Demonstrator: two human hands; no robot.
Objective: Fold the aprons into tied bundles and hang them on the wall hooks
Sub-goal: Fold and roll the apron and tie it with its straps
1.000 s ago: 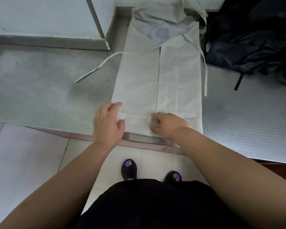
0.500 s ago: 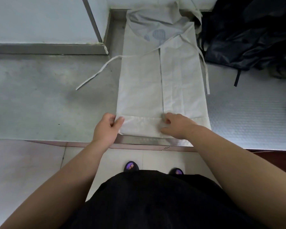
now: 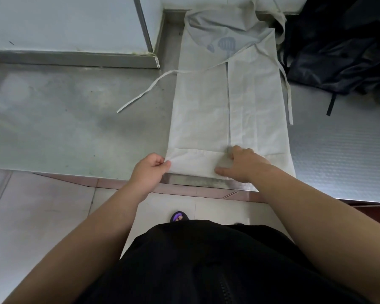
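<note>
Both hands hold the near end of the white apron (image 3: pixel 198 119). Its left corner is pinched by the left hand (image 3: pixel 150 170), thumb against curled fingers. The right hand (image 3: pixel 244 164) sits on the right side of the same fold, with its fingers bent over the far edge and its thumb stretched out to the left on the cloth, so it grips the fold too.

The apron lies flat on the metal table (image 3: pixel 75 128), folded into a long strip that runs away from the person. Its near end is turned up in one short band at the table's edge. A blue print (image 3: pixel 226 43) shows near the far end. One strap (image 3: pixel 145 93) trails off to the left on the table, and another strap (image 3: pixel 289 99) lies along the right side.

A heap of dark cloth (image 3: pixel 338 51) sits on the table to the right of the apron, close to its far end. Down on the floor a purple sandal (image 3: pixel 179 216) peeks out
</note>
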